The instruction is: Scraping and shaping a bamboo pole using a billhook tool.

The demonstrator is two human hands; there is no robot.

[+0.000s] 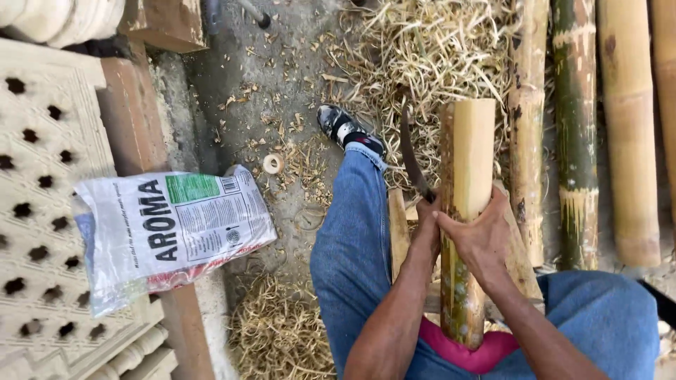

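A short yellow-green bamboo section [466, 162] stands tilted between my knees, its lower end resting against a pink cloth [486, 352] on my lap. My right hand [482, 239] wraps around its middle from the right. My left hand [426, 218] sits just left of the bamboo, closed on the handle of a dark curved knife [410, 151]. The blade points away from me along the bamboo's left side. A thin split bamboo strip [398, 225] lies under my left hand.
Several long bamboo poles [627, 141] lie side by side at right. Pale shavings [422, 49] cover the concrete floor around my shoe [345, 127]. A printed white sack [169, 225] lies on perforated concrete blocks [42, 176] at left. A small bamboo ring [272, 163] sits nearby.
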